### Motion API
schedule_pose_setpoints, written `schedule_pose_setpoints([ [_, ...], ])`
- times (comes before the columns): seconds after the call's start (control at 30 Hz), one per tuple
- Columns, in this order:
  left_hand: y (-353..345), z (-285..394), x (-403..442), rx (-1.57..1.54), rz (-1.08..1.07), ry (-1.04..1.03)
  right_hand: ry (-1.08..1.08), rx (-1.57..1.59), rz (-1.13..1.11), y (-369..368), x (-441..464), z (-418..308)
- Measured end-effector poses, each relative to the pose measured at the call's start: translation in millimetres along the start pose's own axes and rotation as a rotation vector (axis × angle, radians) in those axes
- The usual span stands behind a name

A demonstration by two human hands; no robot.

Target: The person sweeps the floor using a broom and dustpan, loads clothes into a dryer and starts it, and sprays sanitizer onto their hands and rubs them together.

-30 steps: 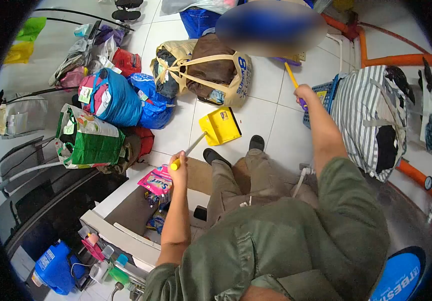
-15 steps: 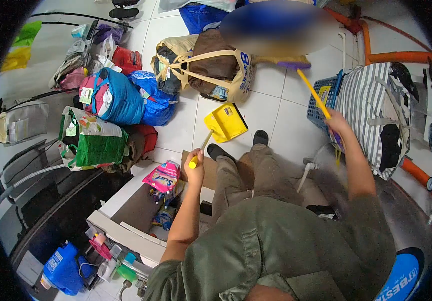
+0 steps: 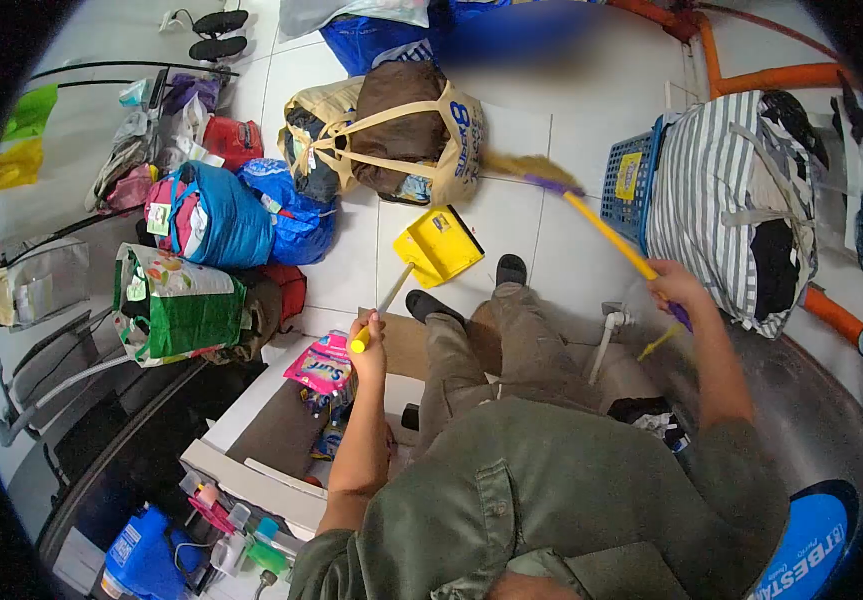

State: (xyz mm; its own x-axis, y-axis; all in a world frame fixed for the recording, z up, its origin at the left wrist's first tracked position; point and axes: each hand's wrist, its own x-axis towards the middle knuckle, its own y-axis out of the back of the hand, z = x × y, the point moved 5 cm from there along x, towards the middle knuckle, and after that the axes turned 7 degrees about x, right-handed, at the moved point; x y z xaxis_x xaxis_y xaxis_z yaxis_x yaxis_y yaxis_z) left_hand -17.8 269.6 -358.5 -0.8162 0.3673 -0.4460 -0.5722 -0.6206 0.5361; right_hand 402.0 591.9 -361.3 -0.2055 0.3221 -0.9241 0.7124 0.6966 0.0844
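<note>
My left hand [image 3: 368,345] is closed around the handle of a yellow dustpan [image 3: 439,245], whose pan rests on the white tiles just beyond my feet. My right hand [image 3: 679,285] grips the yellow stick of a broom [image 3: 606,232]. The broom's purple collar and tan bristles slant left over the floor, close to a beige bag [image 3: 461,140] stuffed with brown cloth. A gap of tile separates the bristles from the pan. Whether the bristles touch the bag I cannot tell.
Filled bags, including a blue one [image 3: 291,210] and a green-white one [image 3: 176,310], line the left. On the right stand a blue basket [image 3: 626,185] and a striped bag [image 3: 721,210]. An open cardboard box [image 3: 261,490] holding a pink Surf pack [image 3: 321,362] is beside my left arm.
The broom head has swept left and nearer to me, toward the beige bag, its stick now lying at a flatter slant. The dustpan stays on the floor in my left hand.
</note>
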Motion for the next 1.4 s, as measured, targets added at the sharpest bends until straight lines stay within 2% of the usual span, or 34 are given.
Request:
schedule_pose_setpoints([
  [0.03,2,1,-1,-0.004,-0.002,0.001,0.003,0.060,0.088,11,-14,-3],
  [0.07,6,-2,-1,0.018,-0.008,0.017,0.117,-0.013,0.142,21,-7,-8],
  [0.1,9,-5,-3,0.029,-0.011,0.019,0.229,-0.083,0.195,32,7,-18],
  [0.17,16,-10,-7,-0.004,-0.004,0.079,0.289,-0.064,0.282,44,55,-45],
  [0.2,17,-19,-6,-0.098,-0.011,0.069,0.233,-0.090,0.238,55,97,-50],
  [0.23,16,-15,-5,-0.093,-0.012,0.066,0.162,-0.060,0.286,60,134,-56],
  [0.3,18,-3,-11,0.077,-0.027,0.064,0.074,-0.085,0.326,46,192,-46],
  [0.33,15,-5,-7,0.049,-0.024,0.015,0.068,-0.138,0.323,30,218,-33],
  [0.37,13,-3,-6,0.053,-0.029,0.008,-0.074,-0.305,0.321,5,234,6],
  [0.4,11,-2,-5,0.057,-0.042,0.020,-0.006,-0.145,0.362,-45,178,-10],
  [0.43,8,1,-4,0.058,-0.053,0.030,0.095,-0.258,0.347,-81,222,57],
  [0.47,6,3,-3,0.058,-0.048,0.033,0.112,-0.258,0.337,-121,189,87],
  [0.5,5,2,-3,0.060,-0.062,0.026,0.142,-0.449,0.410,-156,144,98],
  [0.53,3,1,1,0.097,-0.073,0.003,0.194,-0.587,0.361,-184,136,133],
  [0.57,3,-2,6,0.134,-0.086,-0.020,-0.087,-0.288,0.083,-189,46,72],
  [0.6,2,-4,12,0.128,-0.095,-0.056,-0.051,-0.177,0.033,-193,49,103],
  [0.67,2,15,20,0.232,-0.195,-0.113,-0.084,0.042,-0.120,-167,-2,99],
  [0.7,4,18,19,0.333,-0.281,-0.153,-0.029,0.070,-0.128,-152,-14,120],
  [0.73,6,21,21,0.326,-0.337,-0.254,0.005,0.074,-0.071,-139,-56,104],
  [0.8,13,17,35,0.339,-0.375,-0.309,-0.050,0.145,0.157,-135,-78,133],
  [0.87,31,21,47,0.298,-0.410,-0.382,0.249,-0.016,0.437,-145,-50,164],
  [0.93,41,26,64,0.320,-0.429,-0.402,-0.043,0.295,0.366,-164,-20,164],
  [1.0,51,26,83,0.351,-0.464,-0.392,-0.108,0.698,0.346,-198,26,173],
  [1.07,52,21,103,0.362,-0.562,-0.519,-0.154,0.826,0.321,-260,69,180],
  [1.13,56,29,106,0.448,-0.638,-0.635,-0.194,0.300,0.322,-338,67,154],
  [1.17,55,32,107,0.485,-0.671,-0.667,-0.257,0.317,0.330,-378,61,159],
  [1.2,53,25,113,0.461,-0.678,-0.651,-0.174,0.191,0.247,-403,37,137],
  [1.23,49,20,120,0.461,-0.704,-0.677,-0.174,0.225,0.245,-417,3,118],
  [1.3,45,6,125,0.397,-0.738,-0.621,-0.029,0.137,0.131,-423,-57,106],
  [1.37,45,9,115,0.428,-0.792,-0.642,-0.012,0.204,0.200,-429,-119,117],
  [1.4,46,10,112,0.425,-0.800,-0.674,-0.035,0.362,0.263,-438,-137,142],
])
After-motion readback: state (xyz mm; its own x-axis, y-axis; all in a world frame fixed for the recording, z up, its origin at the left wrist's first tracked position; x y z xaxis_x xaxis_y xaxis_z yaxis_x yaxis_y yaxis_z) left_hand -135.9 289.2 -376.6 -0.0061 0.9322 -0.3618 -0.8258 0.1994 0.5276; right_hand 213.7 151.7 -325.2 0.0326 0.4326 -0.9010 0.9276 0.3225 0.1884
